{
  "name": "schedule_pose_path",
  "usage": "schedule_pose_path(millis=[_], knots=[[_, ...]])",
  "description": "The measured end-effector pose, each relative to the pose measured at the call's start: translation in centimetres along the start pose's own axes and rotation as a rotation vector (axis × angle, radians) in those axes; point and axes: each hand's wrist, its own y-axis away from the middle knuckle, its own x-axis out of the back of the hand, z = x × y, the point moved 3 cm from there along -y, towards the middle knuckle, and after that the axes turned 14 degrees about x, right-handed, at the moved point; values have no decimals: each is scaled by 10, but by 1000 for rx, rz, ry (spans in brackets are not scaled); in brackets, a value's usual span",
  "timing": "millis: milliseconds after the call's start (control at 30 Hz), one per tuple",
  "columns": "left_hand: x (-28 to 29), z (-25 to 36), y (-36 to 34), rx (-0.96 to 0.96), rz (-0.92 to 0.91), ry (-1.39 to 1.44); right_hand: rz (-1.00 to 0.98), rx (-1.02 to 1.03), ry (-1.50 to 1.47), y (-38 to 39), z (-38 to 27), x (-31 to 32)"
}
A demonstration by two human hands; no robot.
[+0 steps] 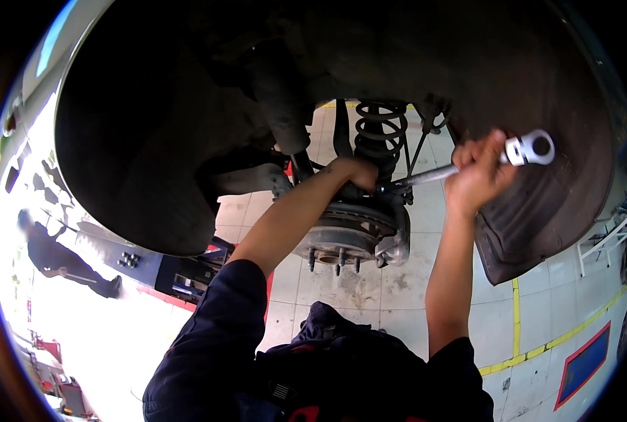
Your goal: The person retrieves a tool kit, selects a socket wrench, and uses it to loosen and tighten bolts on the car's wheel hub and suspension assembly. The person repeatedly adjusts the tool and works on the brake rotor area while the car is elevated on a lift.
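Observation:
My right hand (478,172) is closed around the silver shaft of a long wrench (433,175), close to its large ring-shaped end. The shaft runs left and slightly down to the hub area, where its far end meets a dark part. Right there my left hand (359,173) is curled, with most of its fingers hidden; what it grips I cannot make out. Just below lies the brake disc and hub (338,239), with several wheel studs sticking out. A black coil spring (381,130) stands behind my left hand.
A dark wheel-arch liner (559,190) curves around the work area. The damper tube (282,105) hangs left of the spring. To the lower left stands a tool cart (187,274); farther left is another person (67,257). Yellow lines (531,352) mark the tiled floor.

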Motion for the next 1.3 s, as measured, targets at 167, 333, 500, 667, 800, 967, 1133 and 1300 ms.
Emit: schedule_pose_path(millis=[167,333,500,667,800,967,1133,1300], knots=[[-10,-17,-8,-202,131,170,-182,-79,335,-4,49,-19],[2,-4,10,-99,52,132,-287,-30,540,-11,100,-35],[6,2,21,-72,-38,139,-312,-228,759,-16,111,-53],[11,9,13,68,-35,-38,-365,-284,645,-17,166,-59],[3,-4,12,-53,132,81,-424,-223,770,-7,150,-84],[16,16,37,-25,27,49,-383,-440,489,0,139,-76],[-8,-9,-10,-90,43,-3,-336,-323,234,14,91,-74],[-10,-5,-14,-141,15,-14,-431,-452,-104,25,50,-63]])
